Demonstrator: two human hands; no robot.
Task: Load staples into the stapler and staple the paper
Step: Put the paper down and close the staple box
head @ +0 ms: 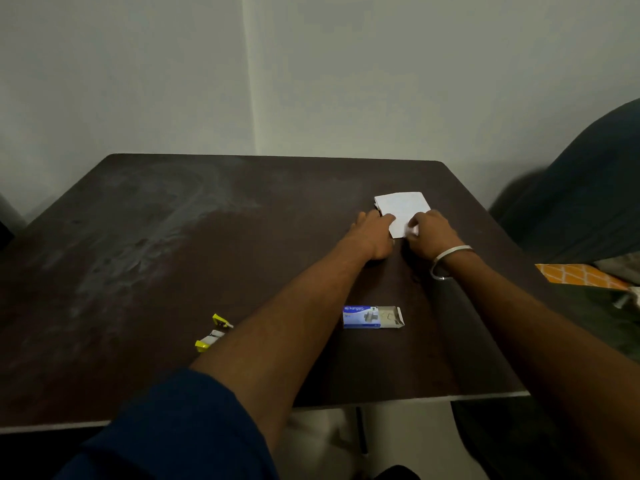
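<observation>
A small white paper (401, 207) lies on the far right part of the dark brown table (173, 237). My left hand (375, 235) touches its left edge and my right hand (431, 233) pinches its near right corner. A yellow and grey stapler (213, 334), swung open, lies near the front left of the table, apart from both hands. A blue and white staple box (372, 317), its right flap open, sits between my forearms near the front edge.
A wall runs behind the table. A dark rounded shape (588, 188) rises at the right, with an orange patterned cloth (581, 276) below it. My right wrist wears a metal bangle (446, 259). White dusty smears mark the table's left half.
</observation>
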